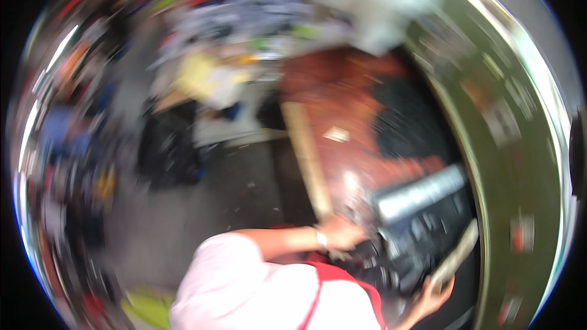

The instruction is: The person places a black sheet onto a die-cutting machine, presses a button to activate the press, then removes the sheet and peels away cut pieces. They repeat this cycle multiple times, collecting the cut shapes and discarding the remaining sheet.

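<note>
My left hand [342, 232] reaches in over the near edge of a worktable [333, 79], beside a dark machine-like thing [416, 238] with a long silvery part [422, 194]. Motion smears its fingers, and what it touches does not show clearly. At the lower right, my right hand [433, 298] is closed round the near end of a long, flat, pale strip [457, 256]. The strip slants away from me toward the wall, just right of the dark machine-like thing. Blur hides what the strip is.
A green wall [513, 171] runs along the table's right side. Pale wood [302, 153] edges the reddish tabletop, where a small pale piece [336, 134] lies. Left of it stand a black bag [168, 146] and papers [211, 79]. Piled cloth [263, 9] lies farther back.
</note>
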### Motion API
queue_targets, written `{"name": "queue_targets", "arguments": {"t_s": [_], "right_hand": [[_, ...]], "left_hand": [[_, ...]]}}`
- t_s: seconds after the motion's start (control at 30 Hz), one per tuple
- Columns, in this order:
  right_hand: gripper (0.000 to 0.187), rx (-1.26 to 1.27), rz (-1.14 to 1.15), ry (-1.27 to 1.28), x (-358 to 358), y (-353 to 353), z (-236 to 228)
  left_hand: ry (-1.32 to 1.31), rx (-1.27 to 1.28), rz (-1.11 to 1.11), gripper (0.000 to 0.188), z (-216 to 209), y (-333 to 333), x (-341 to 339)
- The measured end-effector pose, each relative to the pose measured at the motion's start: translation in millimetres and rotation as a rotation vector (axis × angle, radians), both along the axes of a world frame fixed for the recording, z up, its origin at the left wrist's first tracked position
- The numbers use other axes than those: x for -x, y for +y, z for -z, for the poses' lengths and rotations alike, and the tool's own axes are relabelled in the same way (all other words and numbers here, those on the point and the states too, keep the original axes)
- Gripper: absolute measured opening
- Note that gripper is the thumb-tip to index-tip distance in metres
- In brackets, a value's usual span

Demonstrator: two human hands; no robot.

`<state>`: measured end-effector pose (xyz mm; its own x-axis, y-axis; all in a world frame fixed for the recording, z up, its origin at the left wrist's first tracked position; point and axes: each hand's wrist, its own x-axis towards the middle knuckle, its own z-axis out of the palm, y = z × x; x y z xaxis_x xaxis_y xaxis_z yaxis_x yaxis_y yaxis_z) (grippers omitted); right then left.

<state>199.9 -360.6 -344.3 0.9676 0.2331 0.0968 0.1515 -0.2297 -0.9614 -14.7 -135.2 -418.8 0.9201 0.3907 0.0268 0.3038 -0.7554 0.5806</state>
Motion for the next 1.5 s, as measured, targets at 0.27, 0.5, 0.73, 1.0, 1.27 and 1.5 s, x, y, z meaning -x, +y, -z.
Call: {"name": "queue_targets", "arguments": {"t_s": [0.27,0.5,0.73,1.0,1.27,1.5], "right_hand": [[0.073,-0.266,0.218,0.063,18.8,-76.9,-25.0],[0.073,-0.076,0.251,-0.074,25.0,-83.3,-23.7],[0.081,0.471,0.249,-0.333,2.6,-41.5,22.1],[0.109,0.457,0.176,-0.355,-71.5,-41.5,19.5],[0.092,0.477,0.805,-0.633,-232.6,-110.6,-60.2],[0.098,0.435,0.81,-0.612,-237.8,-105.3,-31.4]], "left_hand": [[-0.057,-0.101,0.098,0.019,-1.9,30.0,24.8],[-0.086,0.015,0.138,0.021,10.3,32.6,28.7],[-0.061,0.004,0.098,0.021,-0.4,30.0,16.8],[-0.028,-0.072,0.03,0.025,-7.6,42.0,-40.9],[-0.116,-0.176,-0.05,0.029,5.3,67.5,-156.3],[-0.166,-0.151,-0.035,0.03,-6.0,89.8,-222.6]]}}
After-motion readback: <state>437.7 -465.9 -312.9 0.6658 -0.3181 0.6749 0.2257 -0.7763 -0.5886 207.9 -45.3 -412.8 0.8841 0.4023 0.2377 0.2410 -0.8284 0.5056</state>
